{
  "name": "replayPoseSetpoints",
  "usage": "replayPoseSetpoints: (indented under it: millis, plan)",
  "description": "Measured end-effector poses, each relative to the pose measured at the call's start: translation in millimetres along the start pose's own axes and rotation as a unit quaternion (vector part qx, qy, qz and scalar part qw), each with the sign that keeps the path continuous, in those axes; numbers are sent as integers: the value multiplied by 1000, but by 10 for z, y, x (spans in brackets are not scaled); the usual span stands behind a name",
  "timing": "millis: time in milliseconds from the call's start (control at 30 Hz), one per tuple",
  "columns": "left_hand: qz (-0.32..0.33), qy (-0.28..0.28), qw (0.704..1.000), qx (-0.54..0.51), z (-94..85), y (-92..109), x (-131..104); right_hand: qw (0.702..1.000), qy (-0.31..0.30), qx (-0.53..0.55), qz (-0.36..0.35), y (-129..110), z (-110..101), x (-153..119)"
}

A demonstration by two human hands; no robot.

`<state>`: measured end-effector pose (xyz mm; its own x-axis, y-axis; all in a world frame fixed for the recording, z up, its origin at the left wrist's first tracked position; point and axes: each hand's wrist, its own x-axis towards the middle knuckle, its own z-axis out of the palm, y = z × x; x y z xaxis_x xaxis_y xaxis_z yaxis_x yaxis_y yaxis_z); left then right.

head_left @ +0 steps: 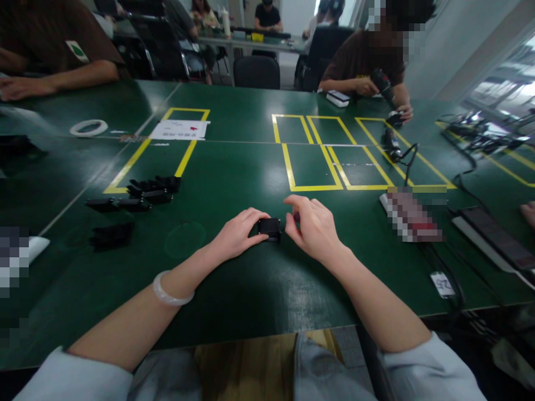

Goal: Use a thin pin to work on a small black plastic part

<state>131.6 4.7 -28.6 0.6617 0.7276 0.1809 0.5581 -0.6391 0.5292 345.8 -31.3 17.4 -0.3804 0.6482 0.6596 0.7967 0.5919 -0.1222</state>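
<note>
We note the green desk (267, 295) first, spread across most of the view, with yellow tape outlines (315, 188) beyond the hands. Far side, right: a co-worker holds what looks like a power driver (382, 83). Nearer, the right hand (314, 231) is curled, thumb and forefinger bent toward each other just beside the work. The left hand (240, 234) has a narrow grip, thumb and fingers closed about the left end of a small black block (270, 227), in front of the person at mid-desk. Loose black pieces (134, 205) lie well to the left.

Risks, as we judge them: the left grip takes only one end, so a sideways push from the right could twist the block or slide it free. Anything tiny between the right fingertips could drop if pinched off-centre.

Unclear to us: the block's left end, covered by fingers; whether it rests on the desk or sits slightly raised; whether the right grip holds anything, a dark spot there being too small to read.
</note>
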Motion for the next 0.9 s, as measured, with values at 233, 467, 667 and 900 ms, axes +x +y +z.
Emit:
replayPoseSetpoints:
  millis: [233,467,667,900]
  plan:
    - [3,12,1000,0,15,-9,2,1000,-11,-16,-6,42,3,-6]
    - [-1,8,1000,-4,6,-5,-2,1000,2,-4,-14,36,11,-9]
    - [0,7,1000,-1,7,-3,-1,1000,-13,-9,-15,39,0,-7]
    - [-2,8,1000,-2,2,-3,-3,1000,-7,-16,-19,24,-14,8]
